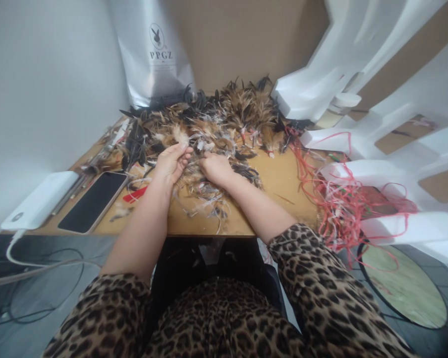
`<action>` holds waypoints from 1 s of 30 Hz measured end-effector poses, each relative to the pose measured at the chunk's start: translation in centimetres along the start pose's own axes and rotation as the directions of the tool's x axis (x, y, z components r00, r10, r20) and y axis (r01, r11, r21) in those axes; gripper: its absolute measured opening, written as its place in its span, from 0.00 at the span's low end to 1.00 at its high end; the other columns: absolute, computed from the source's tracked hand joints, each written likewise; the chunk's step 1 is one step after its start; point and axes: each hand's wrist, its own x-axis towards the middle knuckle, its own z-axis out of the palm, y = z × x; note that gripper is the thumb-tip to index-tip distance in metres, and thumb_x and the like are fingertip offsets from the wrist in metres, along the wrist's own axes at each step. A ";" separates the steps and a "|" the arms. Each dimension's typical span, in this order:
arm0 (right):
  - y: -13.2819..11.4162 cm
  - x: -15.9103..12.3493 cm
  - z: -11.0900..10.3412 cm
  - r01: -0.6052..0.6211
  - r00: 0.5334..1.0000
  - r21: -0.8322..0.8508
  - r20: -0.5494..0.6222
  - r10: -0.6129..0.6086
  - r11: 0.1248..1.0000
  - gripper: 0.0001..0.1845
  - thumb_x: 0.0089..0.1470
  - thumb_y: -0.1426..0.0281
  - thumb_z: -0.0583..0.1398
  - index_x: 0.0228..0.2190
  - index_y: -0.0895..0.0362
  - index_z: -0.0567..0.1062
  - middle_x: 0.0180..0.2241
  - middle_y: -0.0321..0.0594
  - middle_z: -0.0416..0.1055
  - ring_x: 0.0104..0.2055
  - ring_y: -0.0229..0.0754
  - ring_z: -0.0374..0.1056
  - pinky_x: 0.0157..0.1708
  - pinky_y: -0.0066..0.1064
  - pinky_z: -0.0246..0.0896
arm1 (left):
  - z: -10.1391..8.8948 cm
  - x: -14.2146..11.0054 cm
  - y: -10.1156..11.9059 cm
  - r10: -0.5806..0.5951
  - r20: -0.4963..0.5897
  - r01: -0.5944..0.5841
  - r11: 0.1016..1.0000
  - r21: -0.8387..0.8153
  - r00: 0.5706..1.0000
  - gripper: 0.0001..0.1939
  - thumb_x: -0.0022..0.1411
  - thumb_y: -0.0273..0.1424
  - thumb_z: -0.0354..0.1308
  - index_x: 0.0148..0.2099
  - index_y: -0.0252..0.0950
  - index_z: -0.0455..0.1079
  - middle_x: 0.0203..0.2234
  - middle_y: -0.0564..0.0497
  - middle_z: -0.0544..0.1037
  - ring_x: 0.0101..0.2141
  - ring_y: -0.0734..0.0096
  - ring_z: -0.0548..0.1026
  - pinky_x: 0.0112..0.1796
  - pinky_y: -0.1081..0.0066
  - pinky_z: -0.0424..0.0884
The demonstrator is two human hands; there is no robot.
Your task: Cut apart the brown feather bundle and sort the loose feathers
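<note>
A big heap of brown, black and white feathers (216, 117) covers the back of a small wooden table (280, 179). My left hand (170, 161) is at the heap's near edge, palm turned up, fingers curled and pinched on a few feathers. Beside it, my right hand (216, 168) lies knuckles-up on the loose feathers with its fingers curled under into the pile. The two hands almost touch. What the right fingers grip is hidden.
A black phone (93, 201) and a white power bank (39, 199) lie at the table's left. A tangle of red strings (336, 194) spills off the right edge. White foam pieces (358, 64) stand right, a silver bag (153, 54) behind. A round mirror (403, 283) lies on the floor.
</note>
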 end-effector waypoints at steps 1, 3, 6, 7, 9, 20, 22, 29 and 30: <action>0.0 0.1 0.1 -0.018 1.000 -0.008 -0.003 0.018 1.000 0.16 0.56 0.72 0.49 0.34 0.60 0.76 0.39 0.50 0.71 0.40 0.49 0.68 0.35 0.34 0.59 | 0.0 0.0 0.0 -0.004 0.008 0.004 1.000 -0.001 1.000 0.04 0.52 0.24 0.63 0.31 0.30 0.70 0.22 0.51 0.77 0.18 0.84 0.70 0.18 0.86 0.64; 0.4 0.3 0.2 -0.065 0.997 0.045 -0.039 0.067 0.997 0.16 0.55 0.72 0.50 0.32 0.61 0.76 0.38 0.49 0.72 0.39 0.47 0.68 0.34 0.33 0.59 | -0.1 0.1 -0.1 -0.005 0.021 0.005 1.000 -0.008 1.000 0.04 0.52 0.24 0.63 0.31 0.30 0.70 0.22 0.51 0.77 0.18 0.83 0.71 0.18 0.85 0.64; 1.4 0.7 0.2 -0.135 0.976 0.349 -0.116 0.185 0.927 0.10 0.51 0.70 0.55 0.27 0.60 0.76 0.32 0.43 0.73 0.34 0.41 0.67 0.32 0.29 0.58 | -0.3 0.2 -0.2 -0.002 0.027 0.003 1.000 -0.026 1.000 0.04 0.51 0.24 0.63 0.31 0.30 0.70 0.22 0.50 0.77 0.18 0.83 0.71 0.18 0.85 0.64; 1.8 0.8 0.2 -0.151 0.965 0.503 -0.111 0.237 0.851 0.09 0.50 0.69 0.57 0.25 0.60 0.75 0.28 0.40 0.73 0.31 0.38 0.66 0.30 0.27 0.57 | -0.3 0.2 -0.2 -0.003 0.028 0.004 1.000 -0.030 1.000 0.04 0.51 0.24 0.63 0.31 0.30 0.70 0.23 0.50 0.77 0.18 0.83 0.71 0.18 0.85 0.64; 2.4 1.1 0.2 -0.178 0.945 0.793 -0.027 0.325 0.583 0.10 0.48 0.66 0.59 0.23 0.61 0.74 0.21 0.35 0.69 0.23 0.33 0.61 0.24 0.24 0.54 | -0.3 0.2 -0.2 -0.007 0.033 0.008 0.999 -0.032 0.999 0.04 0.51 0.24 0.63 0.31 0.30 0.70 0.23 0.50 0.77 0.18 0.84 0.71 0.18 0.86 0.64; 1.7 1.2 -0.2 -0.129 0.907 0.985 0.164 0.388 -0.115 0.17 0.35 0.62 0.67 0.27 0.59 0.74 0.19 0.31 0.66 0.17 0.27 0.55 0.15 0.20 0.44 | -0.1 -0.1 -0.9 -0.108 0.139 0.101 0.994 0.051 0.984 0.04 0.51 0.23 0.63 0.32 0.28 0.72 0.25 0.46 0.78 0.21 0.81 0.74 0.19 0.85 0.66; 1.6 1.2 -0.2 -0.129 0.904 0.988 0.154 0.398 -0.087 0.16 0.36 0.63 0.66 0.27 0.60 0.73 0.17 0.30 0.64 0.17 0.28 0.54 0.16 0.20 0.44 | -0.1 -0.1 -1.0 -0.116 0.159 0.107 0.992 0.064 0.980 0.05 0.51 0.23 0.63 0.32 0.28 0.72 0.26 0.46 0.78 0.21 0.81 0.74 0.19 0.85 0.66; 3.2 0.9 -0.6 -0.241 0.937 0.790 0.039 0.346 0.564 0.11 0.44 0.64 0.59 0.22 0.61 0.72 0.18 0.32 0.63 0.22 0.31 0.58 0.25 0.24 0.53 | 0.0 0.0 0.0 -0.024 -0.016 0.023 0.999 -0.036 1.000 0.05 0.51 0.24 0.64 0.31 0.30 0.70 0.22 0.51 0.77 0.19 0.83 0.72 0.18 0.85 0.64; 3.3 0.7 -0.8 -0.287 0.939 0.658 0.050 0.340 0.696 0.11 0.45 0.64 0.59 0.21 0.61 0.73 0.19 0.35 0.65 0.24 0.34 0.61 0.27 0.26 0.55 | -0.1 0.1 0.1 -0.019 -0.040 0.018 0.999 -0.045 0.999 0.05 0.51 0.24 0.63 0.31 0.31 0.70 0.21 0.52 0.76 0.18 0.83 0.71 0.17 0.85 0.64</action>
